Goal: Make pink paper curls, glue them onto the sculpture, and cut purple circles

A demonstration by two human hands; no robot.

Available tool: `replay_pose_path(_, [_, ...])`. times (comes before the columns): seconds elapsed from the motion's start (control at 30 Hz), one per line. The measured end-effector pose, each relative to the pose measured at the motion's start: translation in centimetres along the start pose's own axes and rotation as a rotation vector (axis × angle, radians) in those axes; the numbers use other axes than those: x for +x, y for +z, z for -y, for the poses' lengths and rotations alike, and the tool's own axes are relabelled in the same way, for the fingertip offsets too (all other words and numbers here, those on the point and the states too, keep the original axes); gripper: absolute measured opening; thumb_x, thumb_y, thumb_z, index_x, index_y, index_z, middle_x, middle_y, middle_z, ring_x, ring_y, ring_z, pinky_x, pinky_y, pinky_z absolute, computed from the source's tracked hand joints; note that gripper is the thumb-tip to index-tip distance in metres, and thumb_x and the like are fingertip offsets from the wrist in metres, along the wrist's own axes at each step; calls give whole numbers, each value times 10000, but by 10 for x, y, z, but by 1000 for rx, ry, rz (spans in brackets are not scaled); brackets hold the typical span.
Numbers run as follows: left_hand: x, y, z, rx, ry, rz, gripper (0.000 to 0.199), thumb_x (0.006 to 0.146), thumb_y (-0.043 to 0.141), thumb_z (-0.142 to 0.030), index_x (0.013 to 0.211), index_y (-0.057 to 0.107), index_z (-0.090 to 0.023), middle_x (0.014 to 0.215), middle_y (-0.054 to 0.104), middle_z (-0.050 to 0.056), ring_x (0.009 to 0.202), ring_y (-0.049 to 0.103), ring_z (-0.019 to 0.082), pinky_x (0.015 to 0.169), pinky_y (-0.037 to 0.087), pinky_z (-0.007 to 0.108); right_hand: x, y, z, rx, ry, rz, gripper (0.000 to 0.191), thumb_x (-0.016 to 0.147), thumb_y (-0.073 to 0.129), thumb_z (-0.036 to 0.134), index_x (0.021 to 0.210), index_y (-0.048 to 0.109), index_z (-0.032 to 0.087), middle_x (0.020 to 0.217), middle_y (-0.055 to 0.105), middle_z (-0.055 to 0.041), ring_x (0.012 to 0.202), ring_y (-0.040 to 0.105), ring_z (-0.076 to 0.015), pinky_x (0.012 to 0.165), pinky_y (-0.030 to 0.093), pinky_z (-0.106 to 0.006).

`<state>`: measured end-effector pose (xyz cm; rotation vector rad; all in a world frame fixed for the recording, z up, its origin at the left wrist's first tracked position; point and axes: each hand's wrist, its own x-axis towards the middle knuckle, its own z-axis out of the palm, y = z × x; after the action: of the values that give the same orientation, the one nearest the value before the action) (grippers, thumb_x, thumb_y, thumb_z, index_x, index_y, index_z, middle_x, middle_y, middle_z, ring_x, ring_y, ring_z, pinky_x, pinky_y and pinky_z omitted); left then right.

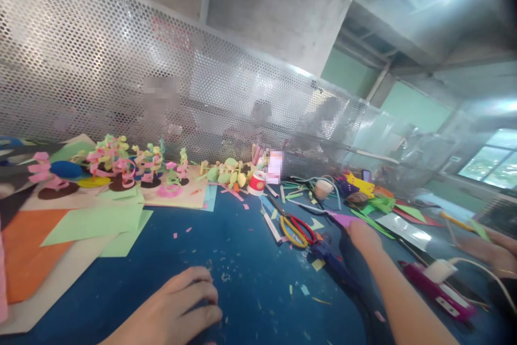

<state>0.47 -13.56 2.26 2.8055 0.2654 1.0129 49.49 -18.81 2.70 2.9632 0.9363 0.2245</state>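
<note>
Blue desk (pixel 157 253) with paper-craft materials, seen from the head. The left hand (pixel 183 302) lies low over the near part of the desk, fingers loosely bent and partly open, nothing visible in its grasp. The right hand (pixel 363 240) reaches forward on the right, fingers bent; a pink-violet paper piece (pixel 341 219) lies directly at its fingertips, just beyond the scissors (pixel 284 215) to their right. These fingertips are obscured, so whether they grip the paper or merely touch it cannot be told. Containers: a red-and-white tub (pixel 257 183) stands upright near the middle of the far edge; its contents cannot be made out. A pale, round cup-like vessel (pixel 323 190) stands farther right among cords, its interior likewise unclear. The scissors, with red and yellow handles, lie beside a slim white stick-like tool (pixel 271 225). Left: paper spiral plants (pixel 121 159) stand on dark discs, behind green paper sheets (pixel 97 221) and an orange sheet (pixel 36 253). Right: a white plug (pixel 439 269) sits in a magenta power strip (pixel 448 299), near another person's hand (pixel 490 252)
</note>
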Motion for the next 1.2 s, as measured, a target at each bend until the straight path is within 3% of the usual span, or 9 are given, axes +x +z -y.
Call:
replay_pose_path(0.17, [5,-12,0,37,56,106,247,735,541,-140,954,610,-230,912,661,18,978,553,172,842,485,228,-5,-37,2,34,191,-87,236,878,520,287,1051,567,133,1055,598,-71,905,597,-180,778,498,-381])
replay_pose_path(0.37, [7,-15,-1,51,38,135,250,739,538,-147,960,616,-235,936,658,14,992,551,172,843,491,226,-19,-115,15,220,358,-393,302,925,393,268,1154,492,97,1073,584,-146,986,569,-242,800,465,-425])
replay_pose_path(0.47, [6,-14,-2,42,4,128,260,750,539,-154,985,602,-245,958,647,10,997,549,171,850,487,230,-35,-143,35,372,207,-473,380,933,239,219,1165,484,44,1083,570,-233,1060,521,-303,817,422,-439])
replay_pose_path(0.53, [3,-14,-2,30,-33,109,279,769,529,-159,1027,577,-253,994,627,14,998,547,166,855,484,235,-52,-148,58,492,-33,-400,340,904,309,242,1076,560,88,999,620,-177,1003,552,-269,792,431,-358])
replay_pose_path(0.7, [-3,-15,4,1,-189,41,262,834,447,-170,1079,508,-238,1065,549,57,1022,515,181,880,464,304,-110,-114,133,722,-593,44,333,864,362,400,838,603,171,656,607,-9,580,571,-146,521,441,-231])
replay_pose_path(0.77, [-3,-16,9,24,-286,36,223,834,465,-227,1053,506,-222,1056,535,71,1019,505,209,866,465,347,-134,-94,158,756,-717,197,323,855,377,416,779,586,182,591,574,17,527,554,-130,494,433,-221])
replay_pose_path(0.87, [-2,-17,18,102,-370,-4,409,777,553,-307,1165,450,-230,1198,480,95,1130,436,282,921,416,447,-161,-67,182,759,-815,366,288,855,395,383,719,554,185,522,549,32,471,550,-123,461,424,-213])
replay_pose_path(0.97, [-3,-20,27,38,-438,-18,539,746,594,-345,1232,384,-245,1252,449,98,1172,411,303,949,384,489,-173,-46,191,747,-819,388,254,867,378,334,710,516,188,477,531,35,408,521,-119,437,404,-215])
replay_pose_path(1.2, [-7,-16,54,-416,-783,-179,393,846,477,-314,1204,339,-231,1019,551,61,903,594,176,756,501,332,-173,-24,183,719,-875,291,272,894,339,368,730,491,215,523,491,49,498,528,-133,504,376,-229])
